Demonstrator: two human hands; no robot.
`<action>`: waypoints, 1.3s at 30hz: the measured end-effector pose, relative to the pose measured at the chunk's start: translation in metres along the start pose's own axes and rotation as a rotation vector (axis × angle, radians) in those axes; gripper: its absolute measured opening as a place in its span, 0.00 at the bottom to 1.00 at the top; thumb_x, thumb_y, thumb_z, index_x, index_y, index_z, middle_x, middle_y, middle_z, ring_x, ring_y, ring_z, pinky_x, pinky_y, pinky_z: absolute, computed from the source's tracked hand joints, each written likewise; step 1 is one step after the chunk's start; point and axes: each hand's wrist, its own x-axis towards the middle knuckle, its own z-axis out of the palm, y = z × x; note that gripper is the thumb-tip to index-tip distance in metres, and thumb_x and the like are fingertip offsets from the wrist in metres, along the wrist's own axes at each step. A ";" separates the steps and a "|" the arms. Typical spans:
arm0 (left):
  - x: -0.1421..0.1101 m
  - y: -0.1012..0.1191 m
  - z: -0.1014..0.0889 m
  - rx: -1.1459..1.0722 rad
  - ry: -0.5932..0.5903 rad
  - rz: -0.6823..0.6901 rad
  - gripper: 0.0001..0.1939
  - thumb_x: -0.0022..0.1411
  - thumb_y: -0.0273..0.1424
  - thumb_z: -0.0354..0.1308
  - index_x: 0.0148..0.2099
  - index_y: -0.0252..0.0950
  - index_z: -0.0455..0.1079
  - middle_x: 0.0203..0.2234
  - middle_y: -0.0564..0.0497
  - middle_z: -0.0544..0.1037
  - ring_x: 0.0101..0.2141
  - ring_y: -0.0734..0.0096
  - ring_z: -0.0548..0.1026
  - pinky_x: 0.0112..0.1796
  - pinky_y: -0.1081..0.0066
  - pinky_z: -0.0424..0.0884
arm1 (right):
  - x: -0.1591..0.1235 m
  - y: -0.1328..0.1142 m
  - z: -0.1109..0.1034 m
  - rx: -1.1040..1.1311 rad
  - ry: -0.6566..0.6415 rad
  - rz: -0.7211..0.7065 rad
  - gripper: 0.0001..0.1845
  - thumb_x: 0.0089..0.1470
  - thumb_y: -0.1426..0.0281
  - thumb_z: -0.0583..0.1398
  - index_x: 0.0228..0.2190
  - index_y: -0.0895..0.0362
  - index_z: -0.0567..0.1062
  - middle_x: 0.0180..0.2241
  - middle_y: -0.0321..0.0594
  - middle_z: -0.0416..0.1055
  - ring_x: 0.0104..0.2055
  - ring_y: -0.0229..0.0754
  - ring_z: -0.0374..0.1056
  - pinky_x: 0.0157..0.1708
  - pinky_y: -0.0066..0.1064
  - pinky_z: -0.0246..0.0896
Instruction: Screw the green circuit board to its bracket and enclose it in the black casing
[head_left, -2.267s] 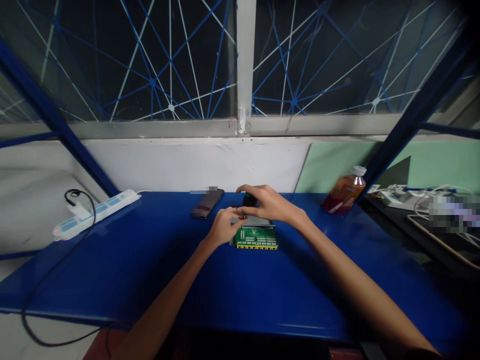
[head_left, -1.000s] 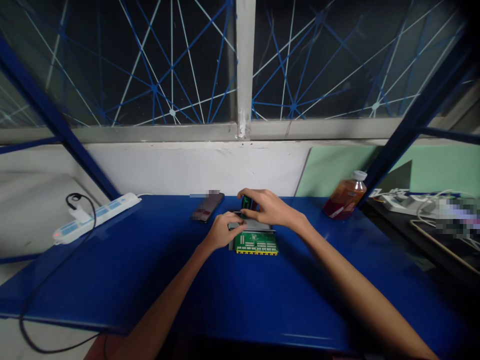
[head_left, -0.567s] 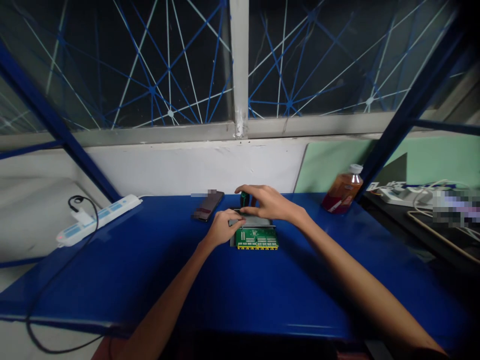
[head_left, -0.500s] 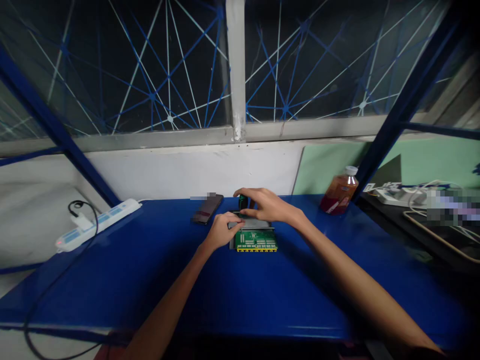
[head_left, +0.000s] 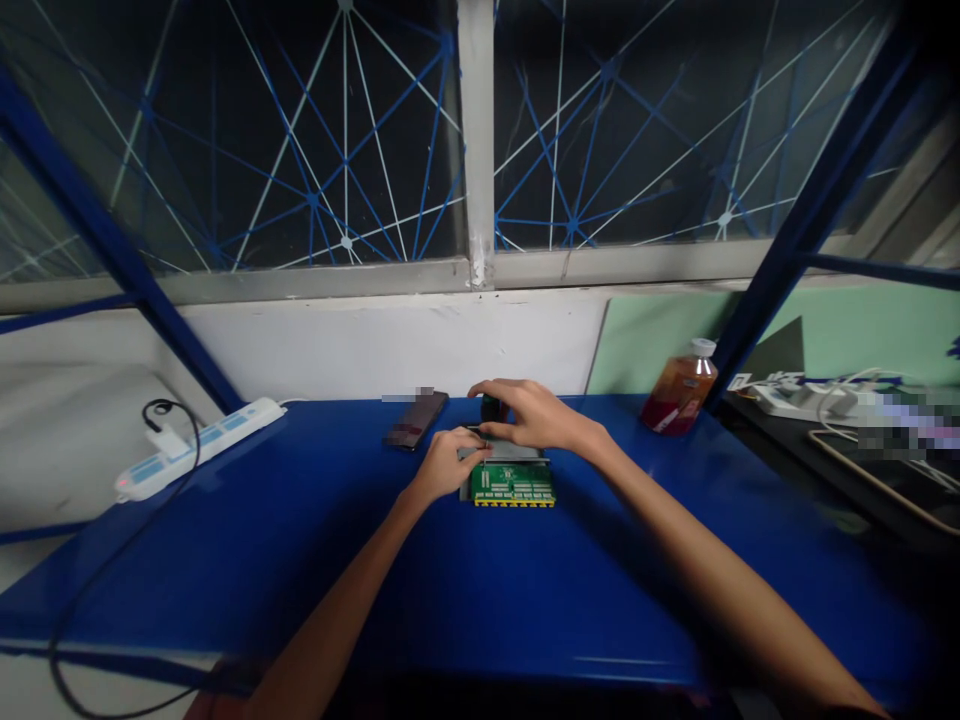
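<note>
A green circuit board (head_left: 514,482) with yellow parts along its near edge lies on the blue table, a grey metal plate (head_left: 517,450) across its far part. My left hand (head_left: 448,462) rests at the plate's left end, thumb and fingers brought together there; whatever they pinch is too small to make out. Above the plate's far side, my right hand (head_left: 536,415) curves its fingers and thumb around a small upright dark green piece (head_left: 491,407). Its kind is unclear, and my right hand partly hides it.
A dark phone (head_left: 417,420) lies beyond my left hand. Left on the table (head_left: 480,600) is a white power strip (head_left: 202,448) with a black cable. A drink bottle (head_left: 679,388) stands back right, near a blue frame post. Further right are tangled cables (head_left: 825,395).
The whole view has shifted slightly. My right hand has the dark green piece a touch lower and to the right; my left hand stays at the plate's left end.
</note>
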 end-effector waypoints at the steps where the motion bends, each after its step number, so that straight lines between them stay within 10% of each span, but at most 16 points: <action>1: 0.000 0.001 0.000 -0.003 -0.006 0.000 0.04 0.58 0.27 0.61 0.34 0.35 0.78 0.33 0.48 0.81 0.37 0.65 0.77 0.41 0.69 0.70 | 0.000 0.000 0.000 0.016 -0.007 -0.001 0.23 0.54 0.65 0.56 0.52 0.56 0.66 0.46 0.46 0.72 0.42 0.47 0.68 0.36 0.34 0.55; 13: -0.001 -0.003 0.004 -0.059 0.015 -0.105 0.04 0.54 0.29 0.64 0.33 0.35 0.78 0.32 0.48 0.81 0.36 0.63 0.78 0.40 0.68 0.71 | 0.002 -0.003 0.003 -0.003 -0.007 0.042 0.26 0.55 0.55 0.55 0.50 0.57 0.67 0.34 0.44 0.74 0.33 0.44 0.67 0.31 0.34 0.53; 25: 0.000 0.000 -0.002 -0.062 -0.078 -0.065 0.06 0.58 0.28 0.59 0.35 0.36 0.79 0.33 0.49 0.81 0.38 0.63 0.77 0.43 0.69 0.70 | 0.003 -0.002 0.003 0.090 0.012 -0.020 0.22 0.55 0.67 0.55 0.52 0.55 0.66 0.44 0.44 0.72 0.40 0.44 0.67 0.36 0.33 0.55; 33: 0.000 -0.002 -0.004 0.033 -0.021 -0.092 0.07 0.54 0.34 0.64 0.32 0.35 0.77 0.31 0.47 0.80 0.36 0.61 0.77 0.40 0.67 0.70 | 0.004 -0.008 0.010 0.012 0.024 0.054 0.23 0.57 0.54 0.52 0.47 0.57 0.68 0.23 0.38 0.70 0.25 0.40 0.62 0.26 0.32 0.47; 39: 0.000 -0.002 -0.003 -0.005 -0.001 -0.056 0.06 0.56 0.32 0.62 0.32 0.35 0.77 0.31 0.48 0.79 0.36 0.64 0.76 0.39 0.67 0.70 | 0.003 -0.011 0.011 0.116 -0.057 0.038 0.20 0.54 0.63 0.54 0.49 0.55 0.64 0.21 0.33 0.66 0.23 0.37 0.58 0.26 0.31 0.47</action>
